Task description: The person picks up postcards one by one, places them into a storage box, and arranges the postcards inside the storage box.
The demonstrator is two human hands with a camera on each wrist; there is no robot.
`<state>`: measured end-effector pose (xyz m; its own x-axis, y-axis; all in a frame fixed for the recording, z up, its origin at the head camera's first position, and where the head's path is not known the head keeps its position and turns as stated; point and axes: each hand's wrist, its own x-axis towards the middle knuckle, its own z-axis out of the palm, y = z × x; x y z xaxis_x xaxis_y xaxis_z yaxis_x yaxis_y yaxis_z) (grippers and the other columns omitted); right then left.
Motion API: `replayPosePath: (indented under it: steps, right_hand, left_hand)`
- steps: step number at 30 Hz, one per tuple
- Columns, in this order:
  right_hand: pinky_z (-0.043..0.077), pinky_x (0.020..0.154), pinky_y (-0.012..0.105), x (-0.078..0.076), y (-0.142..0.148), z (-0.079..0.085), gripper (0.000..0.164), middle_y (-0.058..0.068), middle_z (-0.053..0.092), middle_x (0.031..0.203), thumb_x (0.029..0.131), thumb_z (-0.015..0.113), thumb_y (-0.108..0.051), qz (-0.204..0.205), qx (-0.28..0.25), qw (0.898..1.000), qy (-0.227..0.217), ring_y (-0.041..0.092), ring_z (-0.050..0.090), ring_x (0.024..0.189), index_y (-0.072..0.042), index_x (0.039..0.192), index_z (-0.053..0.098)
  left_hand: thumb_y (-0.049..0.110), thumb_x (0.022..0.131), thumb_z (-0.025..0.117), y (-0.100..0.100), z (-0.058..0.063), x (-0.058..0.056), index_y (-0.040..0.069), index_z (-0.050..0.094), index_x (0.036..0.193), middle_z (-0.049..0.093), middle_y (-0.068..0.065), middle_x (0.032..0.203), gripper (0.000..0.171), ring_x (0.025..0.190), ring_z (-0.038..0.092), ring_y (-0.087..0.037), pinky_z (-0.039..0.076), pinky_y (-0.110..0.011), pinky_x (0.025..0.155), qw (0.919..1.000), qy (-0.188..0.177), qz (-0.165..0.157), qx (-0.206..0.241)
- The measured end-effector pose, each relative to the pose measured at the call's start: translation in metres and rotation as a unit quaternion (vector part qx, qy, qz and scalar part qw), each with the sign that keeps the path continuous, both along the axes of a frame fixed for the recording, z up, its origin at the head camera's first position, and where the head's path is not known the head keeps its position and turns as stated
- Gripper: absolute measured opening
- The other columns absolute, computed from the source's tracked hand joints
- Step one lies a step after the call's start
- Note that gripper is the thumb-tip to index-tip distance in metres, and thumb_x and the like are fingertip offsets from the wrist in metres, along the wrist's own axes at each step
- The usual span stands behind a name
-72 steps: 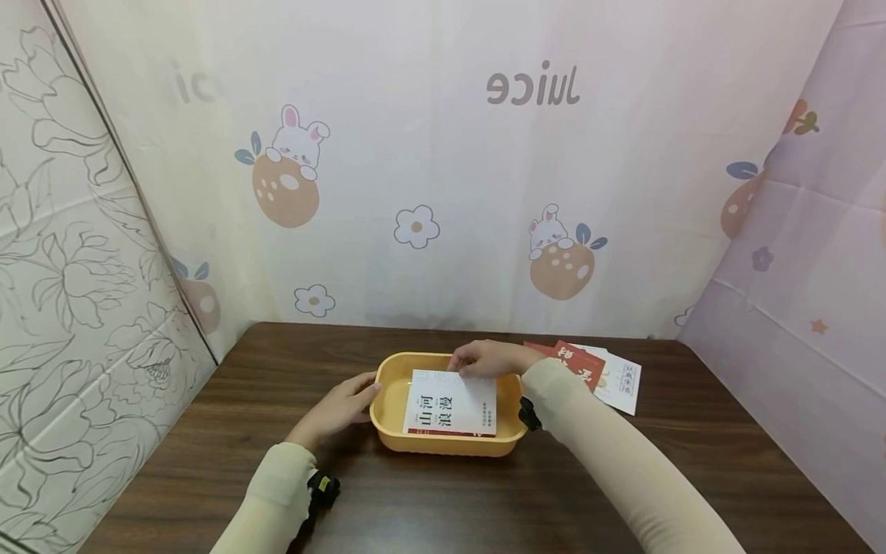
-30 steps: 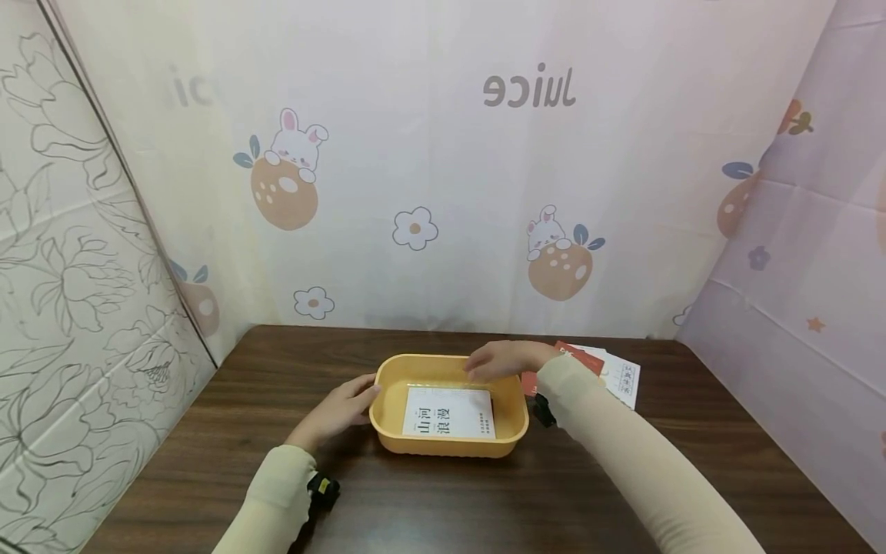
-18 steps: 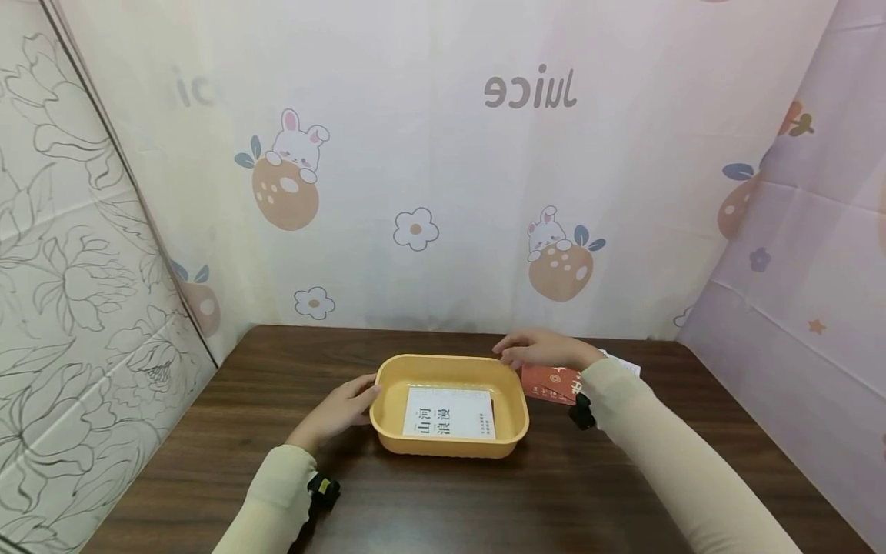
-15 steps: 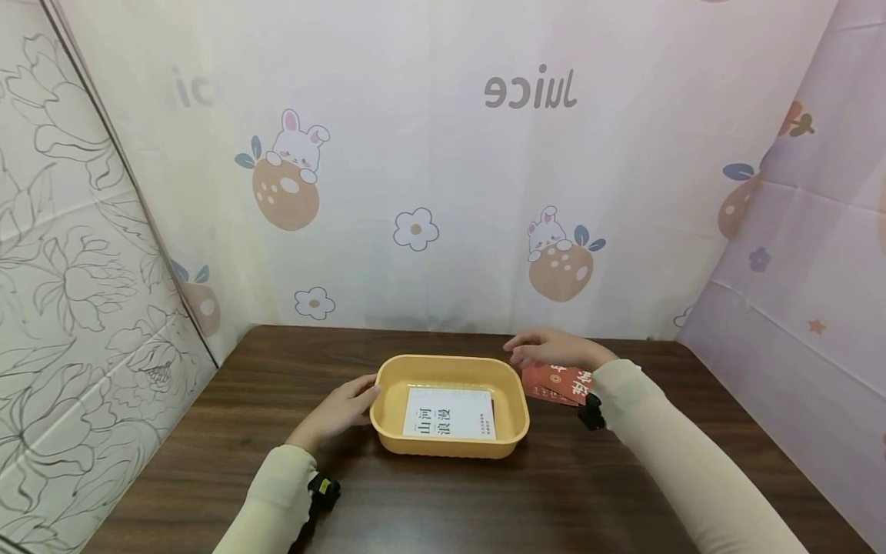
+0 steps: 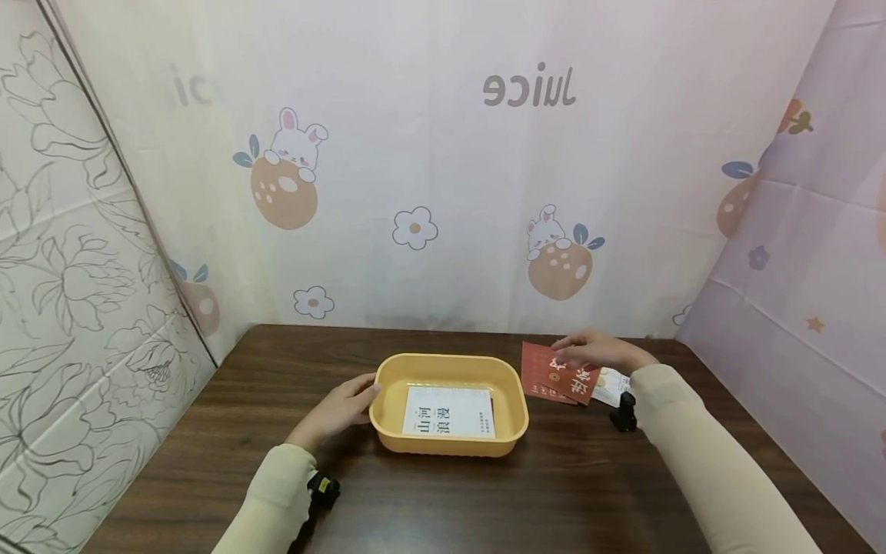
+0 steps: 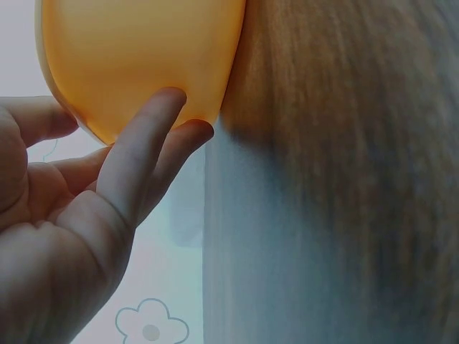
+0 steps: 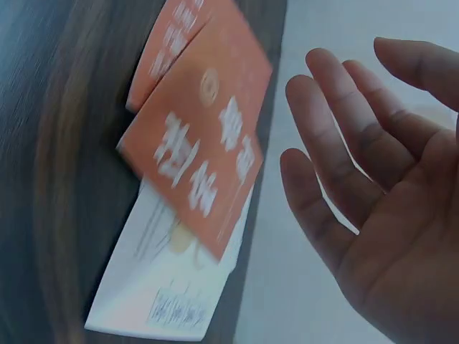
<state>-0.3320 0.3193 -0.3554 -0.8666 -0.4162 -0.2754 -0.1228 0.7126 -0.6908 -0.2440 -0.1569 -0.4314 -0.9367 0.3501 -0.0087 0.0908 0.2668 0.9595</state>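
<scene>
My left hand [image 5: 339, 412] holds the left end of a yellow plastic tray [image 5: 450, 445], thumb at the rim. In the left wrist view, fingers [image 6: 143, 143] lie against the outer wall of the tray [image 6: 143, 43]. Inside the tray lies a white card [image 5: 450, 412] with dark Chinese characters, a sliver of red at its edge. My right hand [image 5: 598, 350] is over a pile of flat cards, holding nothing, fingers loosely spread. The pile has red cards [image 7: 201, 129] with white characters on top and white cards [image 7: 154, 265] below, partly hidden by the hand in the head view.
The dark wooden table [image 5: 443, 500] carries everything. A printed curtain [image 5: 429, 154] stands along its back edge, with more patterned cloth at the left and right sides. A black wrist camera [image 5: 323, 490] is strapped to each wrist.
The right hand let go of the white card, which now lies flat in the tray, then moved right over the card pile. The left hand and tray stayed put.
</scene>
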Motion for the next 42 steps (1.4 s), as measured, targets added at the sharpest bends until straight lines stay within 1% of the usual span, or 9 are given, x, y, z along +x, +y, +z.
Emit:
replayPosePath:
  steps: [8,14,24,27,31,33,36,38,42]
  right_hand:
    - [0.056,0.086,0.051,0.002,0.026,-0.012,0.053,0.024,0.066,0.12,0.104,0.055,-0.028,-0.065,0.015,0.998,-0.017,0.034,0.065,0.1,0.012,0.14,0.049]
    - [0.057,0.079,0.046,0.005,0.036,-0.016,0.057,0.024,0.067,0.113,0.103,0.056,-0.028,-0.105,0.041,0.993,-0.02,0.034,0.066,0.098,0.02,0.133,0.047]
    - [0.053,0.069,0.04,0.011,0.036,-0.028,0.073,0.017,0.066,0.089,0.096,0.059,-0.041,-0.202,0.086,0.975,-0.025,0.027,0.065,0.079,0.024,0.125,0.042]
    - [0.051,0.064,0.034,0.012,0.034,-0.033,0.071,0.014,0.064,0.081,0.096,0.059,-0.041,-0.217,0.088,0.972,-0.026,0.023,0.061,0.072,0.024,0.122,0.043]
    - [0.04,0.051,0.022,0.009,0.032,-0.044,0.056,0.002,0.05,0.062,0.095,0.06,-0.041,-0.234,0.083,0.969,-0.02,0.012,0.045,0.053,0.014,0.096,0.05]
    - [0.036,0.049,0.02,0.009,0.03,-0.049,0.051,-0.001,0.041,0.058,0.095,0.061,-0.042,-0.242,0.072,0.967,-0.022,0.009,0.038,0.051,0.006,0.085,0.048]
    - [0.033,0.05,0.022,0.009,0.025,-0.056,0.051,-0.002,0.035,0.059,0.093,0.062,-0.047,-0.256,0.064,0.964,-0.024,0.01,0.033,0.051,-0.001,0.078,0.047]
    - [0.034,0.052,0.024,0.01,0.021,-0.059,0.056,0.001,0.035,0.063,0.091,0.064,-0.051,-0.263,0.069,0.962,-0.014,0.014,0.034,0.055,0.003,0.084,0.05]
    - [0.047,0.067,0.036,0.01,0.016,-0.06,0.077,0.02,0.05,0.084,0.09,0.065,-0.051,-0.266,0.08,0.961,-0.002,0.029,0.047,0.076,0.022,0.111,0.048]
  left_hand:
    - [0.022,0.11,0.044,0.0,0.001,0.001,-0.006,0.034,0.152,0.04,-0.031,0.148,0.051,0.126,0.053,-0.042,0.057,-0.044,0.091,1.0,-0.001,0.003,0.0]
    - [0.022,0.11,0.044,0.0,0.002,0.001,-0.006,0.034,0.151,0.041,-0.031,0.148,0.051,0.127,0.052,-0.042,0.057,-0.044,0.091,1.0,0.0,0.001,0.002]
    - [0.022,0.11,0.044,-0.001,0.001,0.0,-0.006,0.035,0.151,0.043,-0.031,0.146,0.05,0.124,0.055,-0.041,0.057,-0.044,0.09,1.0,0.001,0.002,0.002]
    - [0.022,0.11,0.043,-0.001,0.001,0.0,-0.006,0.035,0.151,0.043,-0.031,0.146,0.05,0.124,0.055,-0.041,0.057,-0.044,0.09,1.0,0.001,-0.001,-0.001]
    - [0.022,0.11,0.044,0.0,0.0,0.0,-0.006,0.035,0.151,0.043,-0.032,0.146,0.051,0.124,0.055,-0.041,0.057,-0.045,0.09,1.0,0.002,0.001,-0.001]
    - [0.022,0.11,0.044,0.0,0.0,0.001,-0.006,0.035,0.151,0.042,-0.032,0.147,0.051,0.124,0.055,-0.042,0.057,-0.045,0.09,1.0,0.001,0.001,-0.001]
    - [0.022,0.11,0.044,0.0,-0.001,0.001,-0.006,0.034,0.151,0.042,-0.032,0.147,0.051,0.124,0.055,-0.041,0.057,-0.045,0.09,1.0,-0.001,0.001,-0.003]
    - [0.023,0.11,0.044,0.0,0.0,0.001,-0.006,0.034,0.152,0.041,-0.031,0.148,0.051,0.124,0.055,-0.041,0.057,-0.045,0.09,1.0,-0.002,0.003,-0.006]
    - [0.023,0.11,0.044,0.0,0.001,0.001,-0.005,0.035,0.151,0.041,-0.031,0.148,0.051,0.123,0.056,-0.041,0.057,-0.045,0.09,1.0,-0.001,0.007,-0.006]
